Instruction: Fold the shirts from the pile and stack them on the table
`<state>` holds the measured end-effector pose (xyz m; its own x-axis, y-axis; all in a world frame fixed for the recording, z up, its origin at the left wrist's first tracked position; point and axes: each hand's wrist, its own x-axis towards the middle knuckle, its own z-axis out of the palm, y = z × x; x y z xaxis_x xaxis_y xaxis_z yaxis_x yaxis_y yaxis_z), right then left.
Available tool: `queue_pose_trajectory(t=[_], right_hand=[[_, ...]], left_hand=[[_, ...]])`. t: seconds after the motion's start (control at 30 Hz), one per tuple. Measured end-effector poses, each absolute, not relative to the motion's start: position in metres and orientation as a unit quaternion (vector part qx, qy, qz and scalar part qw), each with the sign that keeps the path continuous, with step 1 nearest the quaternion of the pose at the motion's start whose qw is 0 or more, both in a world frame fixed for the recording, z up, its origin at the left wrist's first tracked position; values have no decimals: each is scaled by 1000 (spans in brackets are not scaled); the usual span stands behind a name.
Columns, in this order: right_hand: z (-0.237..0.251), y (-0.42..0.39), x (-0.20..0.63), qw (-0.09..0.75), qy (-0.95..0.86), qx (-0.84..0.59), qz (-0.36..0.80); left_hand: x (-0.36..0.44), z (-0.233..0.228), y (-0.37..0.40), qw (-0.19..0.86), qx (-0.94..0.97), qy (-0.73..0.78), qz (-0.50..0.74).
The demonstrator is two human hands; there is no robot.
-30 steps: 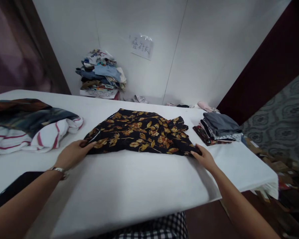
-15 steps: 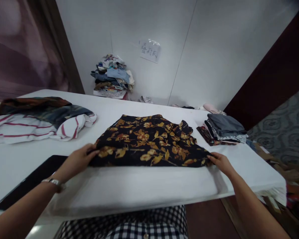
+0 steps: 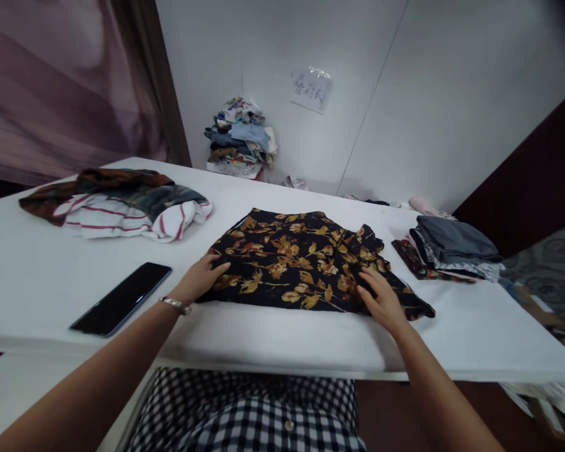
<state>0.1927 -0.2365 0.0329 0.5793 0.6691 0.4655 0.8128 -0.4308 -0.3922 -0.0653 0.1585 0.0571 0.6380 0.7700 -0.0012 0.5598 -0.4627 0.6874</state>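
Since the floral shirt (image 3: 306, 260) lies flat on the table (image 3: 273, 342) with its long side running from one hand to the other, both reach it equally. The left hand (image 3: 200, 279) rests fairly flat on its near left corner, and the right hand (image 3: 381, 298) presses open-palmed on the right part, neither gripping.

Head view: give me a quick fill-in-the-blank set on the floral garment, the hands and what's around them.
1. Both hands rest on the black garment printed with gold ____.
2. The left hand has a ____ on its wrist.
3. On the white table, left of the left hand, lies a dark ____.
4. The right hand lies flat and open; beyond it sits a folded stack topped by a ____ piece.

Missing words: leaves; watch; phone; grey
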Motion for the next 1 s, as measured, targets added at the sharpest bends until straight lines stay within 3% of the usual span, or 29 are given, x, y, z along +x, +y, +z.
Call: queue_pose_trajectory(t=[0.07,0.13,0.27,0.4,0.5,0.67,0.87,0.93,1.0], right_hand=[[20,-224,184,249,-457,-852,-64],[6,-220,180,194,-449,-872,-23],[-11,-222,179,144,-435,-889,-15],[-6,-221,176,138,-430,-892,-14],[2,-216,172,140,-416,-899,0],[6,-217,171,208,-405,-889,40],[37,-222,219,451,-301,-837,71],[57,-218,252,440,-237,-865,41],[72,-209,286,373,-194,-908,13]], left_hand=[[-63,60,155,335,842,375,197],[-68,65,157,270,855,392,207],[-83,71,163,137,891,421,103],[-75,68,148,95,930,302,189],[-55,57,128,75,964,173,187],[-38,31,124,21,985,150,81],[-43,13,140,-19,990,131,46],[-45,6,144,-26,991,122,51],[-45,-3,148,-30,991,112,67]])
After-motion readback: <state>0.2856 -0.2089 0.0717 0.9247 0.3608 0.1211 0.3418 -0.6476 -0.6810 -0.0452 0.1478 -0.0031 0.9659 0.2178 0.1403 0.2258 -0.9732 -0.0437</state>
